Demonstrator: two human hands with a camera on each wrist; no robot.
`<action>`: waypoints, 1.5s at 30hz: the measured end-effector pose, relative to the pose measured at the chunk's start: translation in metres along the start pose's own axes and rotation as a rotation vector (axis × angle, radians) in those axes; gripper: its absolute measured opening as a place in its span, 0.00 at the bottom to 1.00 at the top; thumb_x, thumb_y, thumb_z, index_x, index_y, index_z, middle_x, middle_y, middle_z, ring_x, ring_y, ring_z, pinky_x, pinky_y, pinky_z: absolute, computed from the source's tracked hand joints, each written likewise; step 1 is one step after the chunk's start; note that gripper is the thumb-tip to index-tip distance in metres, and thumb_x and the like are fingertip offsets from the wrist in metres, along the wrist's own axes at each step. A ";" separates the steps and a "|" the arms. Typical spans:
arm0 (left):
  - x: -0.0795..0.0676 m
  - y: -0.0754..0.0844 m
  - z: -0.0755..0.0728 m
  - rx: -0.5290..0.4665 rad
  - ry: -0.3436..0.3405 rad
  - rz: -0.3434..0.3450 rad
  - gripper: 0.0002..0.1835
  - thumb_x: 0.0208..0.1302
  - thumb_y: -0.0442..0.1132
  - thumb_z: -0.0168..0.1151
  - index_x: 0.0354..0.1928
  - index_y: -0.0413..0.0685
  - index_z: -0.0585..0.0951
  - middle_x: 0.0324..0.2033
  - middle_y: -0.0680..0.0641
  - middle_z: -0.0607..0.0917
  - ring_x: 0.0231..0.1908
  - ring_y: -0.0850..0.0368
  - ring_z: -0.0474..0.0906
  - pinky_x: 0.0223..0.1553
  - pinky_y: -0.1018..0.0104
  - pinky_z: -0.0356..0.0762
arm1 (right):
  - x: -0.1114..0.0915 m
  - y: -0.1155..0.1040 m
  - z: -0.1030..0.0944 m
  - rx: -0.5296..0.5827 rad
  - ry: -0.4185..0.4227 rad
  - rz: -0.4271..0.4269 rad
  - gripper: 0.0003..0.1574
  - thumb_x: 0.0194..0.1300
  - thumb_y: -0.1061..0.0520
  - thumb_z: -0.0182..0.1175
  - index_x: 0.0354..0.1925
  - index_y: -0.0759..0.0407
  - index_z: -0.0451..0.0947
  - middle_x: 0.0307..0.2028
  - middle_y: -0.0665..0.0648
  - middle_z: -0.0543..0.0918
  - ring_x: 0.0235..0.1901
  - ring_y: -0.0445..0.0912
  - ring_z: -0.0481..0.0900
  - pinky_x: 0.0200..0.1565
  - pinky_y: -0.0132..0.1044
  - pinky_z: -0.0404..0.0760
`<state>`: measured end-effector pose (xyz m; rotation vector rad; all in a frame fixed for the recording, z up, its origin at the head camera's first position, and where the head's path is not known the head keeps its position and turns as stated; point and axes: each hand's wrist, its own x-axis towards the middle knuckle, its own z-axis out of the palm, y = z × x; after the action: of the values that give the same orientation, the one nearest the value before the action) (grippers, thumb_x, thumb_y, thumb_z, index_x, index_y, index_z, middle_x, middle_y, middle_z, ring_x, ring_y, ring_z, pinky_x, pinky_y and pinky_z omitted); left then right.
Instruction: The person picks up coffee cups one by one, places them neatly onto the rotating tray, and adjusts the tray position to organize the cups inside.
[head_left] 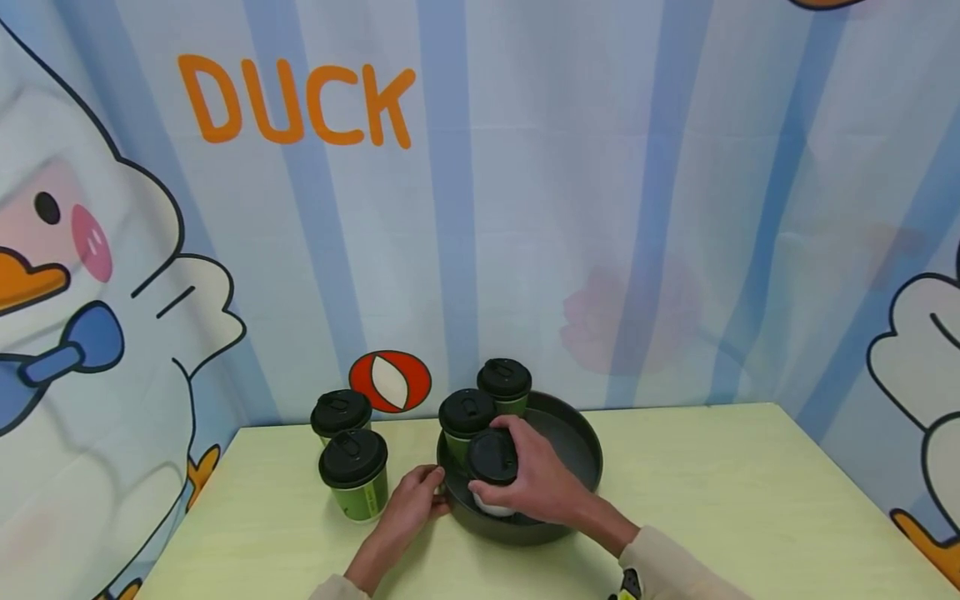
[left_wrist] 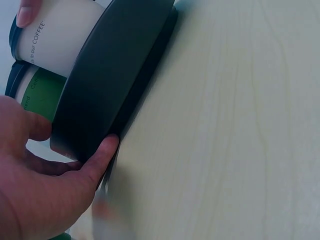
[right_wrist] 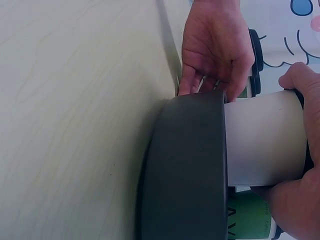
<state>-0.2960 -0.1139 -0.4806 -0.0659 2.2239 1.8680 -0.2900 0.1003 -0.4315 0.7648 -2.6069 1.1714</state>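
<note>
A round dark grey pan (head_left: 573, 467) sits on the table with several lidded paper cups in it. My right hand (head_left: 543, 483) grips a white coffee cup (right_wrist: 265, 142) round its black lid; the cup stands in the near part of the pan. Behind it in the pan are a green cup (head_left: 457, 447) and another green cup (head_left: 513, 406), both with black lids. At the pan's left side, my left hand (head_left: 408, 504) holds the wall, thumb near the rim and fingers (left_wrist: 106, 150) at the bottom edge. The pan wall hides the cup bases in the wrist views.
To the left of the pan, a green cup (head_left: 360, 498) with a black lid stands on the pale wooden table (head_left: 712, 500). Just behind it is another lidded cup (head_left: 341, 412). A blue-striped cloth backdrop (head_left: 517, 208) with duck pictures rises behind the table.
</note>
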 end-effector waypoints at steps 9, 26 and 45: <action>0.000 0.001 0.000 0.000 -0.001 0.010 0.29 0.75 0.46 0.43 0.65 0.27 0.62 0.53 0.36 0.75 0.42 0.54 0.79 0.44 0.60 0.80 | 0.002 -0.001 -0.001 0.007 -0.010 0.013 0.51 0.50 0.30 0.67 0.64 0.50 0.61 0.57 0.47 0.69 0.53 0.42 0.71 0.50 0.45 0.75; -0.003 0.001 0.002 -0.012 0.010 0.057 0.27 0.75 0.44 0.43 0.63 0.25 0.63 0.50 0.35 0.76 0.40 0.53 0.80 0.44 0.58 0.80 | -0.003 0.029 -0.035 0.078 0.205 -0.006 0.23 0.72 0.43 0.52 0.59 0.50 0.69 0.48 0.50 0.77 0.48 0.42 0.76 0.51 0.44 0.77; -0.001 0.000 0.003 -0.011 0.010 0.039 0.27 0.76 0.44 0.42 0.64 0.25 0.62 0.49 0.36 0.76 0.41 0.53 0.80 0.45 0.57 0.80 | -0.027 0.122 -0.062 0.073 0.148 0.516 0.24 0.76 0.49 0.44 0.48 0.66 0.77 0.31 0.58 0.82 0.24 0.45 0.80 0.32 0.40 0.80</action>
<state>-0.2947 -0.1108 -0.4810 -0.0337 2.2374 1.9041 -0.3338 0.2237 -0.4782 -0.0038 -2.7239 1.3883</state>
